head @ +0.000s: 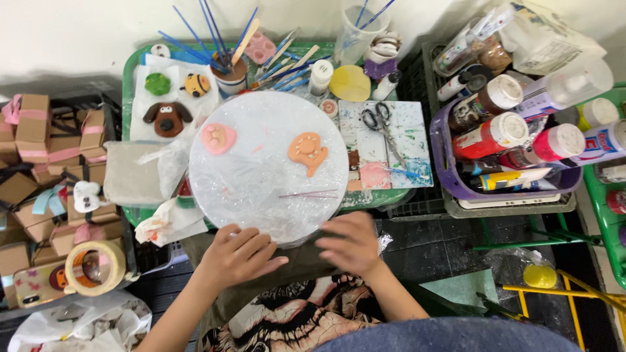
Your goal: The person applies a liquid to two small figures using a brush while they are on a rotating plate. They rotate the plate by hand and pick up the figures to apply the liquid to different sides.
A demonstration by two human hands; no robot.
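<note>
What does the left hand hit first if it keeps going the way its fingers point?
Probably the right hand: the left hand points rightward along the near edge of the round wrapped board. Depth unclear.

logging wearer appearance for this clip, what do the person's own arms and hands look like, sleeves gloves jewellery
Both forearms are bare, with no sleeves in view. The left hand and the right hand are bare: no gloves, and no rings, watch or bracelets can be seen. The nails look short and unpainted, though they are small in this view. No marks or stains stand out on either hand.
</note>
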